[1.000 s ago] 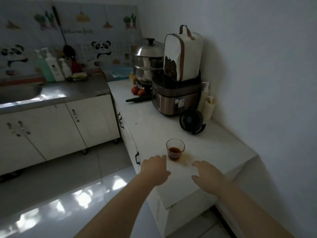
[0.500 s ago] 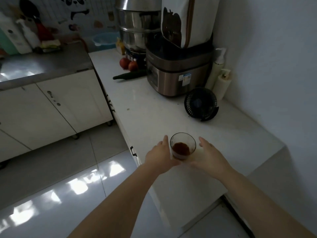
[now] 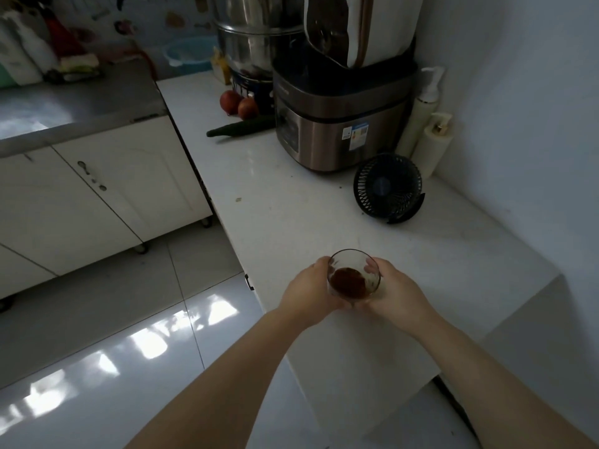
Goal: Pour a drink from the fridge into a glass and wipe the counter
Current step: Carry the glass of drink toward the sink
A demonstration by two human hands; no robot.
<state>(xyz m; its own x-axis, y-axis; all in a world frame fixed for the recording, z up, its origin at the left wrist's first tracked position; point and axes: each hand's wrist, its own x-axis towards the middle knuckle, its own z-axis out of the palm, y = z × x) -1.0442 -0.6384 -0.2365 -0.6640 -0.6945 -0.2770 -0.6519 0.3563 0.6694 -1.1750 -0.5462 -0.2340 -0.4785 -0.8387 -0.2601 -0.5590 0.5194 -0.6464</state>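
Fingers (image 3: 319,263) curled around glass (image 3: 352,281)

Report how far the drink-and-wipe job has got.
Done: the glass already holds a little dark drink, so the pour looks finished. In hand: the left hand and right hand cup the glass from both sides at the counter edge; whether it is lifted is unclear. Left: the wipe, since neither hand holds a cloth and a speck lies on the counter.
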